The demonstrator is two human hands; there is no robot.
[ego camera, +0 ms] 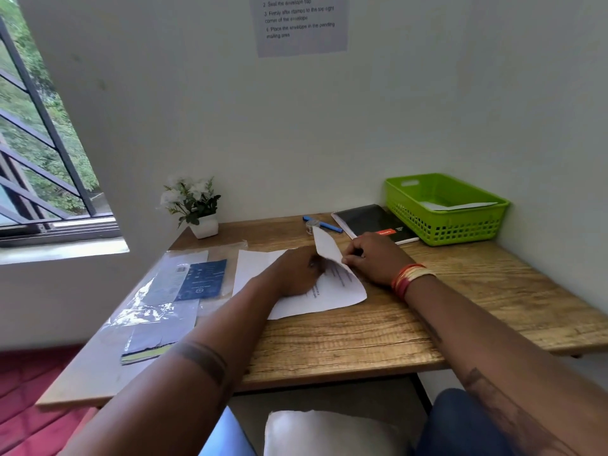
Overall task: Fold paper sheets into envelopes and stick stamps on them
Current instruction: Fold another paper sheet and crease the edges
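A white printed paper sheet [332, 296] lies in the middle of the wooden table [362, 334]. Its far right corner stands folded up and over. My right hand [373, 258] pinches that raised flap at its edge. My left hand [296, 271] lies flat on the sheet and presses it down beside the fold. A second white sheet [251, 263] shows underneath, to the left.
Clear plastic sleeves with a blue card [202, 279] lie at the left. A flower pot [204, 225] stands at the back left. A blue pen [324, 224], a small clear jar [311, 227], a black notebook [371, 222] and a green basket [444, 209] holding paper sit at the back right.
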